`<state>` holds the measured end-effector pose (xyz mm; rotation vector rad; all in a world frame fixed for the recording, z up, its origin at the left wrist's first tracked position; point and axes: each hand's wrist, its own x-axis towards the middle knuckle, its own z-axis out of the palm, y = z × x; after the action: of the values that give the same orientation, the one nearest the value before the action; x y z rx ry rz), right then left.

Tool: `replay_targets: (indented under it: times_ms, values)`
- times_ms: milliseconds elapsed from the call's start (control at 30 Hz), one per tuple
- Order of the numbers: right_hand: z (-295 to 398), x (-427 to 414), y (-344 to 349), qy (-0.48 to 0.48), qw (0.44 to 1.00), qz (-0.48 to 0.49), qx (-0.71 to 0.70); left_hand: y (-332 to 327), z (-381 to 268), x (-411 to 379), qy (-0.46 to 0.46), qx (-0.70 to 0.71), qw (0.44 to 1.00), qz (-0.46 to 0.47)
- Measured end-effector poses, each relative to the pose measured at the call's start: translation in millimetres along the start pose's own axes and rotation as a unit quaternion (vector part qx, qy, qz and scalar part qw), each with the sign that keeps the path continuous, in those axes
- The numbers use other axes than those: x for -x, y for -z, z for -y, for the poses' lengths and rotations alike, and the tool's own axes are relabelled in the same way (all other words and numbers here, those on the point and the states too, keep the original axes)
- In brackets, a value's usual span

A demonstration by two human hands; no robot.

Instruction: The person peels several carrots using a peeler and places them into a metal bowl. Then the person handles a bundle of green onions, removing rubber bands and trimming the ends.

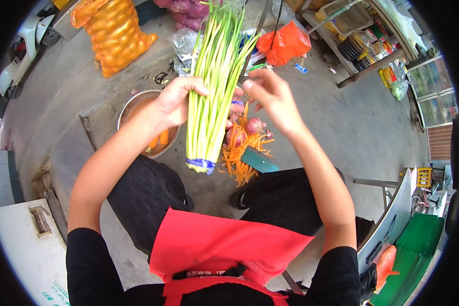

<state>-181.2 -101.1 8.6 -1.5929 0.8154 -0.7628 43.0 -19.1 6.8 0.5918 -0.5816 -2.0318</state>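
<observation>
My left hand (176,101) is wrapped around a bundle of long green vegetable stalks (210,114), thumb across the front and fingertips showing at its right side. Blue tape (201,164) binds the cut ends, which point towards me, while the leafy tips point away. Just right of the bundle, my right hand (273,101) hovers with bent fingers apart and nothing visible in them. Below lie red onions (254,125), orange carrot peelings (248,172) and a flat teal rectangular object (259,159). Partly hidden by my left forearm, a metal basin (121,114) holds peeled carrots (163,137).
A net sack of yellow-orange produce (116,36) and a sack of red onions (187,13) stand ahead. Red plastic bags (285,44) lie beyond my right hand. A loaded shelf (357,49) is far right; a folding table (386,218) stands at my right side.
</observation>
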Motion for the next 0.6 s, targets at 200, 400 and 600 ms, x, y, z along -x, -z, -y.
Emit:
replay_targets:
  times_ms: [200,400,600]
  values:
    - [0,14,-9,0.015,0.996,0.068,0.049,-29,29,19,-0.060,0.035,0.994,-0.085]
    - [21,22,-12,0.092,0.996,-0.018,0.014,-35,40,12,-0.132,-0.106,0.970,-0.177]
    - [17,27,-16,0.143,0.979,-0.017,0.142,-40,47,20,-0.117,-0.071,0.979,-0.149]
